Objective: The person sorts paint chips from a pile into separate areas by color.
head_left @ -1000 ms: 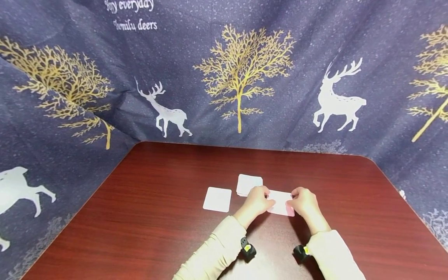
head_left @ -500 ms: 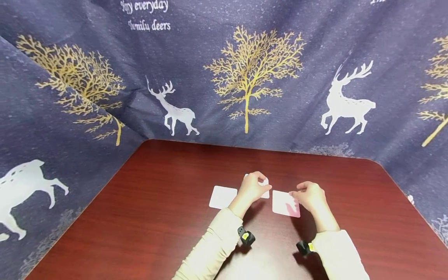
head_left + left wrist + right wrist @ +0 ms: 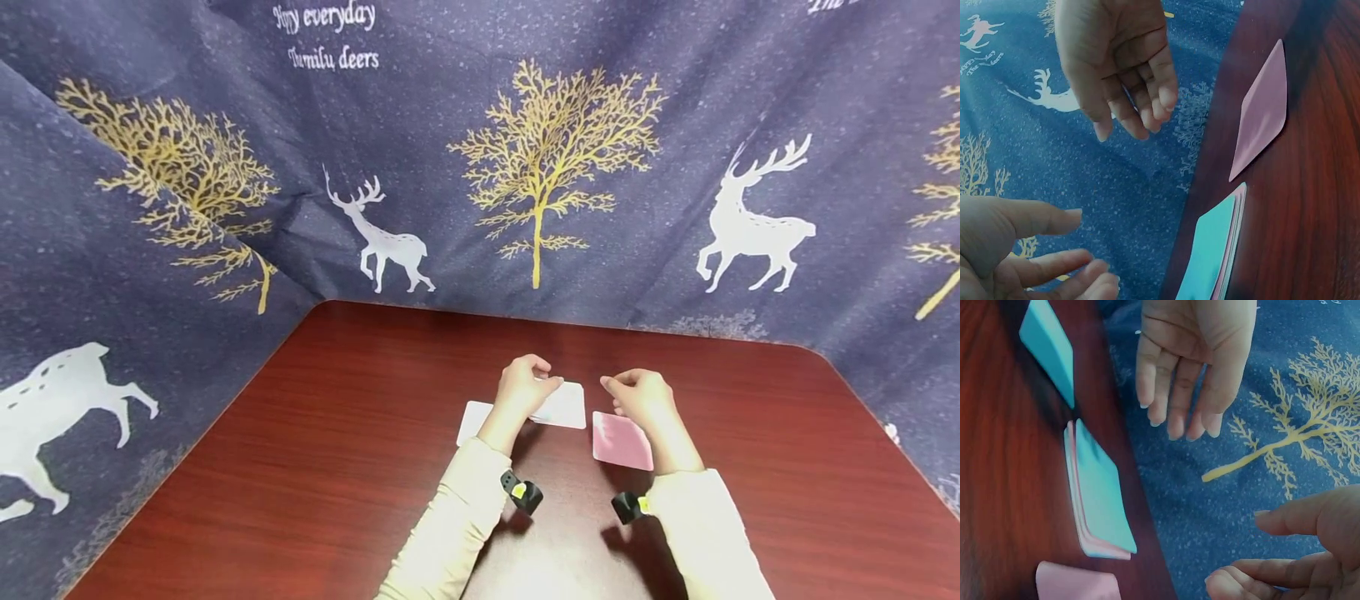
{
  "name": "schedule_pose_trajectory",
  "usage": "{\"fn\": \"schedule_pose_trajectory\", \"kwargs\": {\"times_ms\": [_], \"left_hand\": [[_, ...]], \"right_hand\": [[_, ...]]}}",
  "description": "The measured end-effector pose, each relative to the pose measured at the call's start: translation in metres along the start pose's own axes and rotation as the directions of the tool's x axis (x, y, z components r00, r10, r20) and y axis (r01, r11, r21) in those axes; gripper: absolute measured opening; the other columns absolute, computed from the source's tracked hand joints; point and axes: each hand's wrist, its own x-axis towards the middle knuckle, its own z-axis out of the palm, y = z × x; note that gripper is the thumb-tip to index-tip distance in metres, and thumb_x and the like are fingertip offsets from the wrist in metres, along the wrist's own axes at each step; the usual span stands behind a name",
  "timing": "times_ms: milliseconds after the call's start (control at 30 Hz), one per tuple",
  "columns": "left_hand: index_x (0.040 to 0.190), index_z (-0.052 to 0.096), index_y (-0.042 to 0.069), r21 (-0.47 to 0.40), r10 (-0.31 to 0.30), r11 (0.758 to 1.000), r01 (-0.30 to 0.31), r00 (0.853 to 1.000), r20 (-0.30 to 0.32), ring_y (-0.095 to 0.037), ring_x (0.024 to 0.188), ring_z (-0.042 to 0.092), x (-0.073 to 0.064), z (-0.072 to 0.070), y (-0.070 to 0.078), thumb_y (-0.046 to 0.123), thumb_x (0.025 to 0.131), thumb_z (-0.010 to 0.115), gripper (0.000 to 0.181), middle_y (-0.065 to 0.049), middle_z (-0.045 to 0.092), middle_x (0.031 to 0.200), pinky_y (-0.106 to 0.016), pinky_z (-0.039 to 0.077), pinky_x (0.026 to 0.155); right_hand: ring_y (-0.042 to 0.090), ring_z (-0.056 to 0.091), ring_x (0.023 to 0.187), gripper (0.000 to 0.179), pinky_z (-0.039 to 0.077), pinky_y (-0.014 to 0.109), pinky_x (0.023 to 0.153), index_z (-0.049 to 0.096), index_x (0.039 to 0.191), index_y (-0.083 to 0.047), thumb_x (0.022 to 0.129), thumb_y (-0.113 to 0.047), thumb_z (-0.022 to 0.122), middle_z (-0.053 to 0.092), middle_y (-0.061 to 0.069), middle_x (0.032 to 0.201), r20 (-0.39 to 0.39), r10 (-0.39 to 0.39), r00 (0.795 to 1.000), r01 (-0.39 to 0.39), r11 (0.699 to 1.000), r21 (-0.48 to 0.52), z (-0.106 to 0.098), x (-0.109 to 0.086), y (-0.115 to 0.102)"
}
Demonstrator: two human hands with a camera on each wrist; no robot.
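A pink square card (image 3: 624, 446) lies on the table at the right, and a stack of square cards (image 3: 566, 407) is beside it. The stack's top card looks pale blue, with pink edges showing below in the right wrist view. Farther left a single pale card (image 3: 472, 419) is partly covered by my left arm. My left hand (image 3: 521, 387) hovers by the stack's left side, fingers relaxed and holding nothing. Above the pink card is my right hand (image 3: 641, 396), loosely curved and holding nothing. Both wrist views show the two hands raised, with air between thumbs and fingers.
A dark red wooden table (image 3: 375, 367) carries the cards. Behind it hangs a blue cloth (image 3: 450, 100) printed with deer and golden trees. Black wrist cameras (image 3: 525, 497) are strapped below both hands.
A second ago both hands gripped the right-hand card by its sides. They have let go of it; the left hand has moved left over the stack and the right hand has lifted.
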Motion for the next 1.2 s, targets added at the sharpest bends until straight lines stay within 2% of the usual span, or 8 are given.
{"fn": "schedule_pose_trajectory", "kwargs": {"times_ms": [167, 333, 567, 667, 800, 933, 1067, 1200], "left_hand": [[0.1, 0.07, 0.004, 0.024, -0.049, 0.998, 0.05, 0.999, -0.024, -0.027, 0.09, 0.066, 0.001, -0.004, -0.002, 0.022, 0.08, 0.073, 0.027, -0.011, 0.072, 0.096, -0.034, 0.052, 0.075], [0.106, 0.068, 0.002, 0.03, -0.079, 0.996, 0.079, 0.997, -0.024, -0.029, 0.095, 0.065, 0.003, -0.004, -0.008, 0.021, 0.082, 0.072, 0.031, -0.011, 0.071, 0.099, -0.037, 0.052, 0.081], [0.109, 0.066, -0.002, -0.022, -0.094, 0.995, 0.093, 0.995, -0.014, -0.032, 0.103, 0.063, 0.006, -0.001, -0.019, 0.02, 0.084, 0.069, 0.034, -0.016, 0.07, 0.104, -0.04, 0.051, 0.088], [0.112, 0.065, -0.003, -0.035, -0.125, 0.991, 0.126, 0.992, 0.018, -0.032, 0.105, 0.063, 0.009, 0.001, -0.022, 0.02, 0.085, 0.068, 0.036, -0.017, 0.069, 0.107, -0.04, 0.051, 0.089], [0.117, 0.062, -0.003, -0.006, -0.146, 0.989, 0.147, 0.987, 0.072, -0.031, 0.108, 0.061, 0.011, 0.003, -0.023, 0.022, 0.086, 0.067, 0.039, -0.018, 0.067, 0.112, -0.041, 0.05, 0.091], [0.117, 0.061, -0.005, 0.032, -0.14, 0.99, 0.137, 0.986, 0.087, -0.032, 0.108, 0.061, 0.011, 0.004, -0.023, 0.023, 0.085, 0.068, 0.043, -0.019, 0.066, 0.112, -0.041, 0.051, 0.089], [0.118, 0.059, -0.006, 0.075, -0.141, 0.988, 0.132, 0.983, 0.117, -0.031, 0.107, 0.06, 0.01, 0.005, -0.022, 0.024, 0.085, 0.067, 0.046, -0.02, 0.064, 0.115, -0.04, 0.051, 0.089], [0.124, 0.055, -0.009, 0.086, -0.152, 0.987, 0.139, 0.973, 0.171, -0.032, 0.112, 0.059, 0.009, 0.006, -0.022, 0.024, 0.086, 0.065, 0.052, -0.023, 0.061, 0.121, -0.04, 0.051, 0.09]], "right_hand": [[0.021, 0.07, 0.073, 0.047, 0.057, 0.035, 0.073, 0.059, 0.117, 0.009, 0.094, -0.033, 0.054, 0.069, 0.022, 0.092, 0.03, 0.028, 0.999, -0.03, 0.998, 0.046, 0.009, 0.01, -0.009], [0.021, 0.069, 0.074, 0.046, 0.058, 0.033, 0.072, 0.058, 0.117, 0.012, 0.095, -0.028, 0.053, 0.068, 0.025, 0.095, 0.066, 0.043, 0.997, -0.052, 0.989, 0.141, 0.021, 0.017, -0.009], [0.02, 0.064, 0.077, 0.042, 0.057, 0.03, 0.071, 0.058, 0.115, 0.015, 0.096, -0.022, 0.052, 0.064, 0.021, 0.093, 0.107, 0.062, 0.992, -0.08, 0.981, 0.177, 0.037, 0.023, -0.001], [0.019, 0.064, 0.077, 0.043, 0.057, 0.029, 0.071, 0.056, 0.117, 0.016, 0.095, -0.021, 0.052, 0.064, 0.023, 0.094, 0.122, 0.057, 0.991, -0.079, 0.979, 0.186, 0.042, 0.024, -0.001], [0.023, 0.066, 0.08, 0.044, 0.057, 0.03, 0.073, 0.054, 0.118, 0.018, 0.095, -0.02, 0.052, 0.062, 0.027, 0.1, 0.145, 0.042, 0.989, -0.068, 0.981, 0.183, 0.046, 0.025, 0.0], [0.028, 0.066, 0.084, 0.045, 0.057, 0.032, 0.074, 0.055, 0.117, 0.017, 0.094, -0.021, 0.052, 0.062, 0.028, 0.1, 0.149, 0.037, 0.988, -0.06, 0.987, 0.15, 0.047, 0.026, 0.0], [0.025, 0.066, 0.081, 0.045, 0.057, 0.031, 0.073, 0.056, 0.118, 0.015, 0.094, -0.024, 0.052, 0.062, 0.025, 0.096, 0.151, 0.05, 0.987, -0.069, 0.99, 0.123, 0.047, 0.026, 0.001], [0.023, 0.065, 0.08, 0.046, 0.057, 0.03, 0.073, 0.056, 0.119, 0.014, 0.094, -0.024, 0.052, 0.062, 0.023, 0.097, 0.157, 0.062, 0.986, -0.08, 0.991, 0.109, 0.048, 0.025, 0.001]]}}
